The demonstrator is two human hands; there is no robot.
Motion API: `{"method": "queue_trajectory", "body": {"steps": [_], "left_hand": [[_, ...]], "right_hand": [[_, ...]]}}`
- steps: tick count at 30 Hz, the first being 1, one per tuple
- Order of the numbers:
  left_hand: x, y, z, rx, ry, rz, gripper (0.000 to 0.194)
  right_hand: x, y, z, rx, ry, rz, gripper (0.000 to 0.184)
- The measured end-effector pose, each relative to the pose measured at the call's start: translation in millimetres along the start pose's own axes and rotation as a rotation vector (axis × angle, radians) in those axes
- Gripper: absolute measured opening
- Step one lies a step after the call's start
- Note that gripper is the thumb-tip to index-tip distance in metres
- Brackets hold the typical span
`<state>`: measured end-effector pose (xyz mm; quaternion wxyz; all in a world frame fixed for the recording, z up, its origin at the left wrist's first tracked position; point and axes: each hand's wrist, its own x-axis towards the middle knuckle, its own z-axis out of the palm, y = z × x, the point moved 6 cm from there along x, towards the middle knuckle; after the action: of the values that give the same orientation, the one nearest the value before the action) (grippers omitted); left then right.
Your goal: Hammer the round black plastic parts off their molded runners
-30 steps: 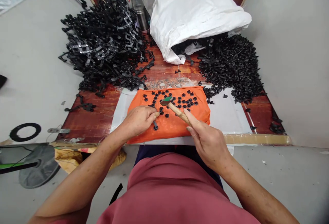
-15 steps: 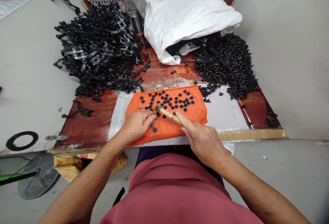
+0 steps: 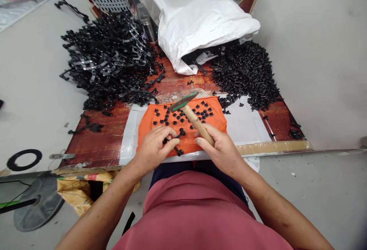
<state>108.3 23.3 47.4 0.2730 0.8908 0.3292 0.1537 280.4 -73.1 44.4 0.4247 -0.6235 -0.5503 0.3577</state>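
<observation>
Within my left hand [image 3: 154, 148], a strip [image 3: 179, 152] is pinched; my right hand [image 3: 220, 147] clasps the hammer [image 3: 195, 119]. Poor aim could strike the left hand.

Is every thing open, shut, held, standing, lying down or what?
Left hand: closed on a black strip
Right hand: closed around the hammer
Hammer: held by its wooden handle
Orange cloth: spread out under black studs
White sack: lying down, mouth open
Steel bottle: standing
Grey basket: things inside
</observation>
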Motion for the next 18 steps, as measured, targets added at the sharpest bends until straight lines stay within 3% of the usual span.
{"method": "queue_trajectory", "body": {"steps": [2,5,7,9,11,13,15,18], "left_hand": [[-6,15,0.4,-0.03,0.066,0.057,0.015],[-15,28,-4.9,-0.028,0.205,0.145,0.025],[-23,26,-16.9,-0.003,0.37,0.112,0.034],[-33,14,-28.7,-0.022,0.514,-0.025,0.04],[-41,0,-27.6,-0.161,0.485,-0.204,0.04],[-43,-6,-11.4,-0.405,0.314,-0.342,0.045],[-42,-1,7.2,-0.627,0.182,-0.403,0.053],[-36,11,23.8,-0.788,0.186,-0.444,0.06]], "right_hand": [[3,3,15,0.152,-0.074,0.064,0.018],[2,11,34,0.358,-0.112,0.191,0.015],[-1,17,38,0.466,-0.051,0.265,0.016],[-5,23,36,0.542,0.023,0.302,0.021],[-10,27,33,0.57,0.071,0.307,0.026],[-15,30,32,0.546,0.101,0.284,0.026],[-19,30,34,0.488,0.121,0.231,0.024],[-23,27,40,0.398,0.129,0.127,0.017]]}}
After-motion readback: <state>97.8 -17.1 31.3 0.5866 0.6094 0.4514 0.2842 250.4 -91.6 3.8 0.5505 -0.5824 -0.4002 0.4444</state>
